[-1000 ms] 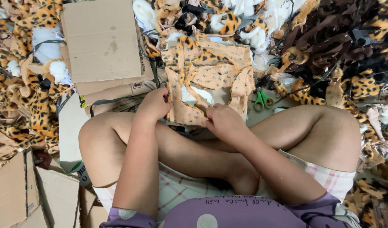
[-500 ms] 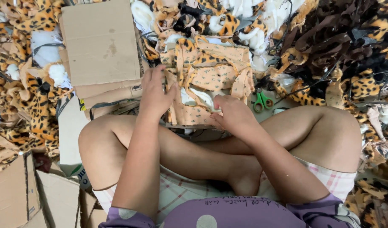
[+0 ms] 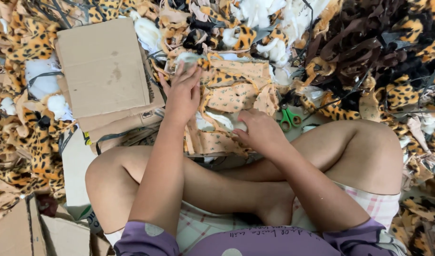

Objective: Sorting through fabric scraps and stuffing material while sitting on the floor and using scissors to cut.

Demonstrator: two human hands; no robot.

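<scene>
Fabric (image 3: 234, 97), peach-coloured with small dark dots, lies on the floor just past my crossed legs, bunched in folds with white stuffing (image 3: 222, 121) showing in the middle of it. My knees spread wide to either side, and my purple sleeves sit at the bottom edge of my view, above a checked cloth on my lap.

My right hand (image 3: 260, 130) rests on the near part of the fabric, fingers curled down and pinching into it beside the white stuffing. My left hand (image 3: 182, 92) is farther out, at the fabric's far left corner, fingers raised and closed around the edge there, where a leopard-print bit meets it.

Just right of my right hand, green-handled scissors (image 3: 289, 118) lie on the floor, close to my knee and apart from both hands.

To the left of my left hand sits a stack of flat cardboard sheets (image 3: 103, 66), the top one plain brown, with more cardboard pieces (image 3: 18, 232) near my left knee.

Beyond all this, leopard-print scraps (image 3: 28, 42) cover the floor on the left, white stuffing tufts (image 3: 269, 16) lie at the top, and dark brown strips (image 3: 364, 45) are heaped at the far right.
</scene>
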